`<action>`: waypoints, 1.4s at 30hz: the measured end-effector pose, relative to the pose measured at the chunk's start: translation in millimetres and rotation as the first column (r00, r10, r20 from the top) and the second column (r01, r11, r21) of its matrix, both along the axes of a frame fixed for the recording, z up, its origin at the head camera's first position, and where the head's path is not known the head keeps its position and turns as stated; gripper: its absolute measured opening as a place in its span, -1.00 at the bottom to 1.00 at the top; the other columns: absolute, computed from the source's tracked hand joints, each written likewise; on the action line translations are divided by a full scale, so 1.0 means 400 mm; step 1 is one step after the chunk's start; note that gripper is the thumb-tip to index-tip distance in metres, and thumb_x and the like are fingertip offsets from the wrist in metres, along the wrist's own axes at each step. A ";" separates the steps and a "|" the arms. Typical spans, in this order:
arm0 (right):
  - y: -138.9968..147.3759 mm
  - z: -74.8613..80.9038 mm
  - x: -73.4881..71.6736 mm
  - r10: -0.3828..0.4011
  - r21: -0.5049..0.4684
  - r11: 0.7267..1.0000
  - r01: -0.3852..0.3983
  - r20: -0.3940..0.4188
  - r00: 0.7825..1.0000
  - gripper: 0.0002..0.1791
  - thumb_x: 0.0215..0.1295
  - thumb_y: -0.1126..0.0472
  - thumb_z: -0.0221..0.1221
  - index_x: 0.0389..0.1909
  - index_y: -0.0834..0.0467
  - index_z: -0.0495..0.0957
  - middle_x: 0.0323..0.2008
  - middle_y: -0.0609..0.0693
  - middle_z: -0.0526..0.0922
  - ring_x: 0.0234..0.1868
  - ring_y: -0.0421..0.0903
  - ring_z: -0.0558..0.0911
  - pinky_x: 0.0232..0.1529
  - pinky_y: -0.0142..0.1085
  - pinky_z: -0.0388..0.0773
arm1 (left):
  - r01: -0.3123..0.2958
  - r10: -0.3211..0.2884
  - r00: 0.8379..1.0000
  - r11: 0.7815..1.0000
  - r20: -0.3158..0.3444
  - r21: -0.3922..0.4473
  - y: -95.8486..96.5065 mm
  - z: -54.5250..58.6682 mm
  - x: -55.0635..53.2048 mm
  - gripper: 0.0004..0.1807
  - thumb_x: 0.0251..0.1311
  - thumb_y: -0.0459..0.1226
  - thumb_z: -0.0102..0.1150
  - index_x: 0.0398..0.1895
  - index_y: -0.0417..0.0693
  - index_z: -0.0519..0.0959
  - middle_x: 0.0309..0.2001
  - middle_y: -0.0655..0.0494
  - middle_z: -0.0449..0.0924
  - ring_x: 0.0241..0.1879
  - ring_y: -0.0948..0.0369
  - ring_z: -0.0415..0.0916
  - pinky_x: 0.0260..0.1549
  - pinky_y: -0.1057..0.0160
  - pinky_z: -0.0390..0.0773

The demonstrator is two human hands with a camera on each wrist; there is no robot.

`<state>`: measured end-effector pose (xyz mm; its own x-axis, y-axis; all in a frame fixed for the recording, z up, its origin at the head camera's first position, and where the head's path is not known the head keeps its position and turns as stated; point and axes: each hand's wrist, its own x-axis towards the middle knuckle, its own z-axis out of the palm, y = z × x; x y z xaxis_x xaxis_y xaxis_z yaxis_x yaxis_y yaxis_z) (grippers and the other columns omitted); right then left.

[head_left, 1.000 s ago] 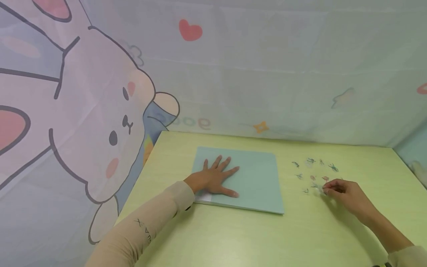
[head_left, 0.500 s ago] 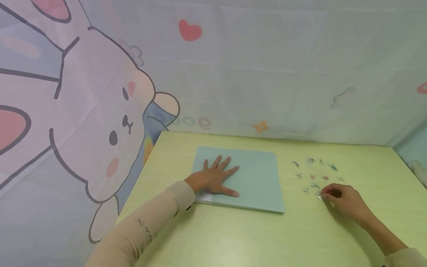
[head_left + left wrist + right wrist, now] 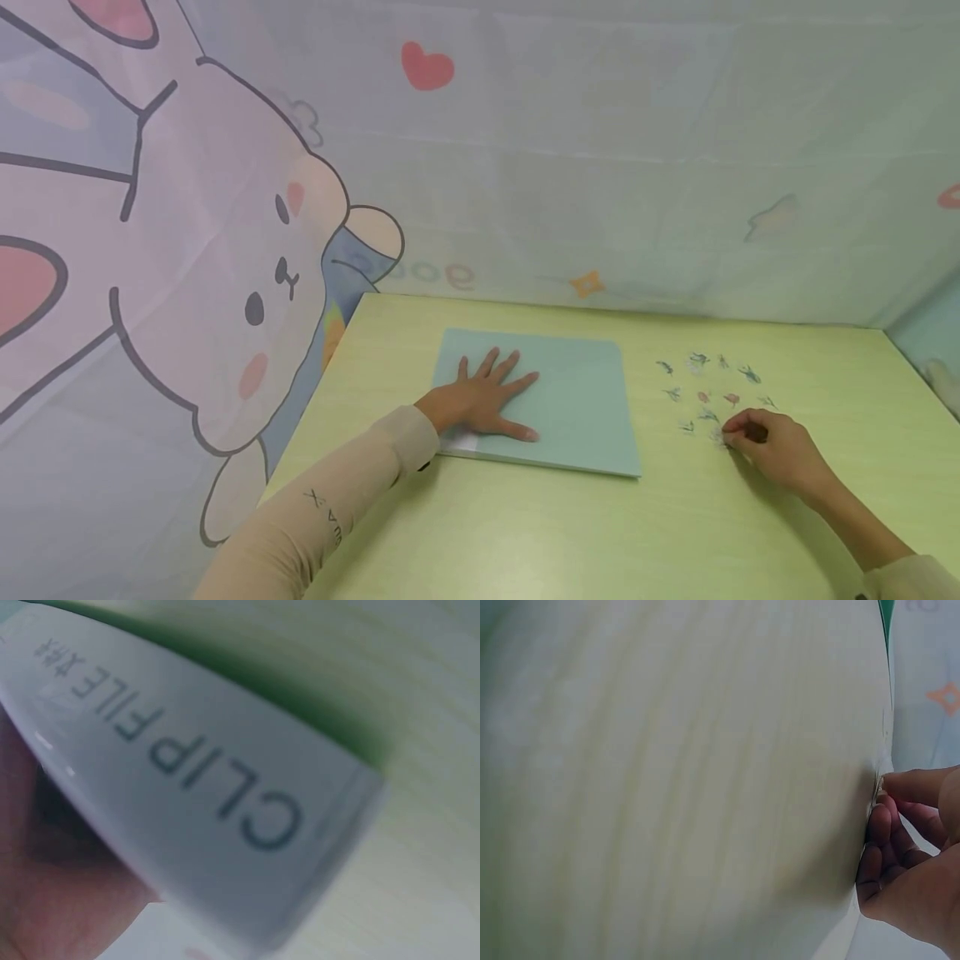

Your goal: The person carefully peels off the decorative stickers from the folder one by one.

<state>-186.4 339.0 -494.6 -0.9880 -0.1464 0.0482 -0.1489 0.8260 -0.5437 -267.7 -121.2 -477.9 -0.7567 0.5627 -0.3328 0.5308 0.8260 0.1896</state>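
My left hand (image 3: 483, 404) lies flat with its fingers spread on a pale blue-green clip file (image 3: 577, 408). In the left wrist view, the file's white spine (image 3: 187, 772) reads "CLIP FILE", with part of the hand beside it. Over at the right, my right hand (image 3: 776, 446) pinches the edge of a small clear sticker (image 3: 717, 436) between thumb and fingertips, low over the table. Its fingertips (image 3: 881, 817) are bunched at the table surface in the right wrist view, and the sticker is mostly hidden there.
Several small clear stickers with leafy prints (image 3: 748, 374) lie scattered beyond the right hand, two of them reddish (image 3: 731, 400). The light wood-grain table (image 3: 525, 533) ends at a hanging cloth (image 3: 600, 167) printed with a rabbit.
My right hand has moved slightly left and toward me with the clear sticker, now near the front of the group. A sticker it covered shows again. The left hand stays put.
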 end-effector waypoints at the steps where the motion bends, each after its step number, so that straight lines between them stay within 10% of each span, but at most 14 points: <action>1: 0.002 -0.001 0.000 -0.001 0.004 1.000 0.001 0.000 1.000 -0.88 0.52 0.22 0.29 -0.13 0.20 0.72 -0.28 -0.04 0.71 -0.32 -0.23 0.54 -0.35 -0.33 0.47 | -0.002 0.002 1.000 1.000 0.000 0.001 0.001 0.000 -0.001 0.19 0.21 0.58 0.02 0.76 0.42 -0.20 0.74 0.04 -0.53 0.68 -0.15 -0.61 0.46 -0.51 -0.36; 19: 0.017 -0.002 0.012 -0.022 -0.005 1.000 0.022 0.006 1.000 -0.77 0.59 0.13 0.23 -0.05 0.21 0.73 -0.19 0.02 0.76 -0.28 -0.21 0.61 -0.35 -0.30 0.51 | 0.012 -0.012 1.000 1.000 -0.007 0.006 0.007 0.001 0.001 0.18 0.22 0.58 0.00 0.77 0.41 -0.20 0.74 0.02 -0.52 0.68 -0.15 -0.60 0.47 -0.51 -0.35; 30: -0.006 0.021 -0.001 -0.005 -0.070 0.998 0.005 -0.006 1.000 -0.69 0.63 0.09 0.17 0.03 0.26 0.70 -0.15 0.10 0.76 -0.22 -0.12 0.66 -0.36 -0.27 0.54 | 0.008 -0.006 1.000 0.991 0.016 -0.132 0.032 0.072 0.010 0.10 0.24 0.55 0.02 0.75 0.42 -0.06 0.74 -0.11 -0.32 0.68 -0.23 -0.32 0.49 -0.43 -0.02; 42: -0.022 0.059 -0.004 0.025 -0.099 0.994 -0.038 -0.135 0.991 -0.68 0.62 0.10 0.19 0.14 0.25 0.64 -0.07 0.13 0.76 -0.18 -0.41 0.63 -0.21 -0.46 0.60 | 0.124 -0.128 0.991 0.989 -0.042 -0.085 0.090 0.117 0.065 -0.14 0.43 0.31 0.14 0.72 0.45 0.12 0.68 0.08 0.09 0.65 0.02 0.04 0.51 -0.23 0.17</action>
<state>-188.1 330.4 -471.0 -0.9668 -0.1650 0.1952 -0.2507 0.7614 -0.5978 -241.5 -85.1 -431.2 -0.6974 0.6268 -0.3473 0.6382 0.7637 0.0967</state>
